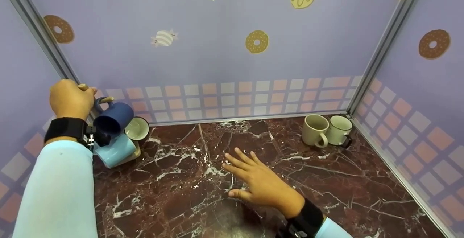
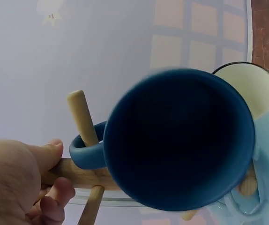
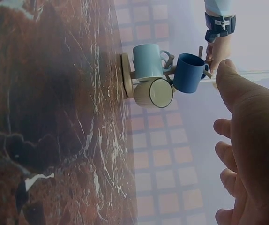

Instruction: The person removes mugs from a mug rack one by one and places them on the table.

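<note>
My left hand [image 1: 69,98] grips the top of a wooden mug tree's post [image 2: 80,174] in the left corner, thumb and fingers around it. Just below hangs a dark blue mug [image 1: 125,113], its handle looped over a peg [image 2: 82,115]. Lower on the tree are a light blue mug [image 1: 117,150] and a cream mug [image 1: 137,129] with a black rim. The round wooden base [image 3: 127,77] shows in the right wrist view, standing on the table. Held over the middle of the table, my right hand [image 1: 262,185] has its fingers spread and holds nothing.
At the back right, a beige mug [image 1: 311,134] stands upright beside a pale mug [image 1: 337,136] with a dark rim and dark handle. Lilac panels [image 1: 217,64] close off the back and both sides of the dark red marbled table [image 1: 174,194].
</note>
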The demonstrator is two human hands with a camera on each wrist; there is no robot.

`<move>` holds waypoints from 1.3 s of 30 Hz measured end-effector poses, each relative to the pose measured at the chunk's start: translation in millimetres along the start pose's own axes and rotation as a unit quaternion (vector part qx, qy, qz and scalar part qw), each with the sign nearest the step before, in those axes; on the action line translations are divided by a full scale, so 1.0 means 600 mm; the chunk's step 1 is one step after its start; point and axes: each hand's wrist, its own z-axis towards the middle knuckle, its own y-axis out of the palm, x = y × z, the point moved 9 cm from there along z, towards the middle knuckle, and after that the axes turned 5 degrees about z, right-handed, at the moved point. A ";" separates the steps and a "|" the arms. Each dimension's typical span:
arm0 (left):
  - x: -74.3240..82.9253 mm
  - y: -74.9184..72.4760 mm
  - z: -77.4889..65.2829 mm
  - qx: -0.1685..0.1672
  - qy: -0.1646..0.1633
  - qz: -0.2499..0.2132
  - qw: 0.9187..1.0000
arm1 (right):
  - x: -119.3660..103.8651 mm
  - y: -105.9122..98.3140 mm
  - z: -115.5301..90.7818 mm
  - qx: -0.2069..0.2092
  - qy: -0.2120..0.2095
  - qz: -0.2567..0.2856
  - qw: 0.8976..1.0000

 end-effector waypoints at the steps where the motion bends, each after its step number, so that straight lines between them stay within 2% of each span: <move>1: 0.001 0.000 0.000 0.000 0.005 -0.002 1.000 | 0.000 0.000 0.001 0.000 0.000 -0.001 1.000; 14: 0.001 0.000 -0.004 -0.026 0.045 -0.022 0.998 | -0.003 0.001 0.003 0.002 -0.007 0.001 1.000; 22: -0.009 0.003 -0.003 -0.054 0.055 0.016 0.997 | -0.007 0.006 -0.001 -0.005 -0.007 0.002 1.000; 26: -0.013 0.006 0.002 -0.073 0.060 0.019 0.995 | -0.008 0.007 -0.002 -0.002 -0.011 -0.003 1.000; 31: -0.016 0.008 0.005 -0.080 0.053 0.014 0.995 | -0.005 0.010 -0.004 -0.005 -0.007 -0.001 1.000; 35: -0.013 0.010 0.003 -0.072 0.032 -0.006 0.997 | -0.002 0.008 -0.003 -0.006 -0.002 0.000 1.000; 39: -0.027 0.020 -0.013 -0.029 -0.006 -0.045 0.999 | -0.001 0.002 -0.001 -0.006 -0.001 0.002 1.000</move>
